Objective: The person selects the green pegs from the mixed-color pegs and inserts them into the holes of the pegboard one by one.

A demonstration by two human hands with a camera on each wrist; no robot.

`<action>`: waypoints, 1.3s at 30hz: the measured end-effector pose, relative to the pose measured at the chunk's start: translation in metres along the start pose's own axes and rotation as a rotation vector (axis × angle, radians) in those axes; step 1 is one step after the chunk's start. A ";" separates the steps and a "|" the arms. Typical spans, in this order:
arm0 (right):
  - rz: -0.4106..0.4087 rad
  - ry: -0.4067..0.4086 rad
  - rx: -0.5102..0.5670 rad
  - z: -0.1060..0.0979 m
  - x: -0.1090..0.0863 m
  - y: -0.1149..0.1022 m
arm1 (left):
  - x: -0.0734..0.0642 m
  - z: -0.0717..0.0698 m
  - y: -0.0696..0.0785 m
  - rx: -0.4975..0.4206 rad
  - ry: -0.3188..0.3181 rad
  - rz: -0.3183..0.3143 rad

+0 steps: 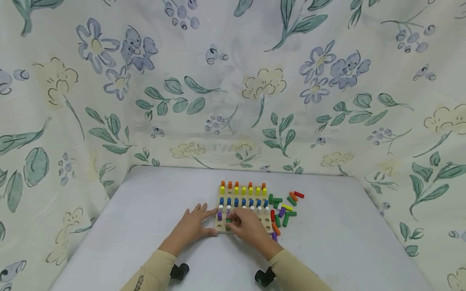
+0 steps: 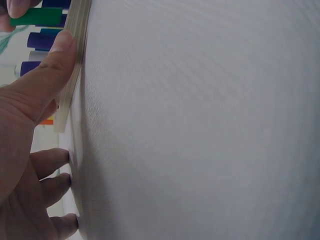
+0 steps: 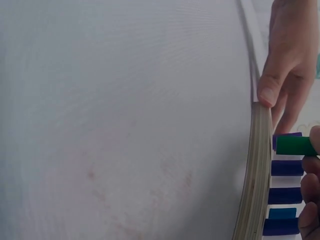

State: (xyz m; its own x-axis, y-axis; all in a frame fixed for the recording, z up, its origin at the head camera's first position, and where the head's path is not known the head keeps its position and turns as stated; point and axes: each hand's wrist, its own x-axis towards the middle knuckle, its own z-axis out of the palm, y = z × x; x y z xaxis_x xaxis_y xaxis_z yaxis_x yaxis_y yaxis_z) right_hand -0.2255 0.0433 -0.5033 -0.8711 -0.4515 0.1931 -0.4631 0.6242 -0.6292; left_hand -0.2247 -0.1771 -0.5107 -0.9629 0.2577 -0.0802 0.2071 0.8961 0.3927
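A wooden pegboard (image 1: 223, 231) stands on the white table, with rows of orange, yellow, blue and white pegs from back to front. Purple pegs (image 3: 286, 195) make up the row nearer me, partly hidden by my right hand. Between thumb and fingers, my right hand (image 1: 248, 227) pinches a green peg (image 3: 292, 145) over the front left part of the board, its lower end close above the surface. My left hand (image 1: 191, 225) rests at the board's left side, thumb (image 2: 62, 45) against the front corner, index finger along the left edge, other fingers spread on the table.
Loose pegs in green, red, orange, yellow and purple lie right of the board, among them a red peg (image 1: 299, 194) and a green peg (image 1: 285, 220). Black devices (image 1: 180, 271) sit at both wrists. A floral curtain (image 1: 233, 121) hangs behind the table.
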 end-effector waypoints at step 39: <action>-0.006 -0.028 -0.107 0.016 0.014 -0.017 | 0.001 0.001 -0.001 -0.027 -0.008 -0.022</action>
State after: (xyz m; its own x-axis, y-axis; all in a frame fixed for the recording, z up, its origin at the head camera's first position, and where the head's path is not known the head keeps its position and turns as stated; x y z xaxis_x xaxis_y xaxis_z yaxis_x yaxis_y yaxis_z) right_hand -0.2272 0.0163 -0.5017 -0.8640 -0.4724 0.1745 -0.4845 0.6852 -0.5439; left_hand -0.2251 -0.1773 -0.5119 -0.9657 0.2411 -0.0965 0.1811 0.8915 0.4153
